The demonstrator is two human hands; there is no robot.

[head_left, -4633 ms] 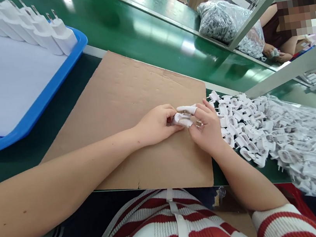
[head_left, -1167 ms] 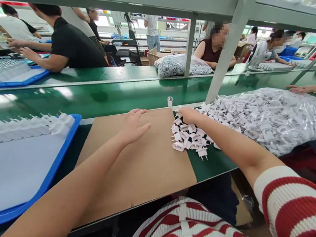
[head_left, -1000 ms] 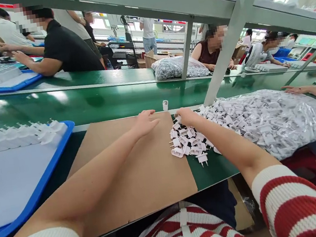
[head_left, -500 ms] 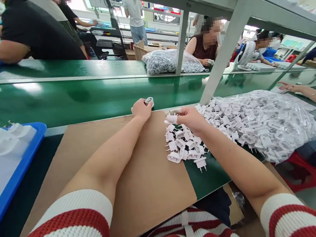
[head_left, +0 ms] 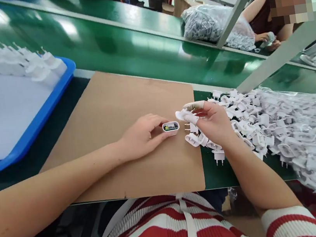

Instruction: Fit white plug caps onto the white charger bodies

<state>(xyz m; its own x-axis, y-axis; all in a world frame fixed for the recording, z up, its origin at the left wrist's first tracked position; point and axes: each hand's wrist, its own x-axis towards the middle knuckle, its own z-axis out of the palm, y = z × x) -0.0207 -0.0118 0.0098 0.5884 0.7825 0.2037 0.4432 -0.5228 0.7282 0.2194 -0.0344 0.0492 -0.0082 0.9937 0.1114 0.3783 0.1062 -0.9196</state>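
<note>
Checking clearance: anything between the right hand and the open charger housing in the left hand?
Nothing visible: only a gap over the cardboard sheet separates the right hand from the charger housing in the left hand. The nearest loose plug pieces show just below the right fingers.

Your left grip (head_left: pixel 141 136) holds a white, oval housing (head_left: pixel 171 132) over the cardboard (head_left: pixel 131 94), open end facing you, dark parts and a yellow-green spot visible inside. Your right grip (head_left: pixel 214 120) pinches a small white plug piece (head_left: pixel 179 114), partly hidden, near the housing but apart.
</note>
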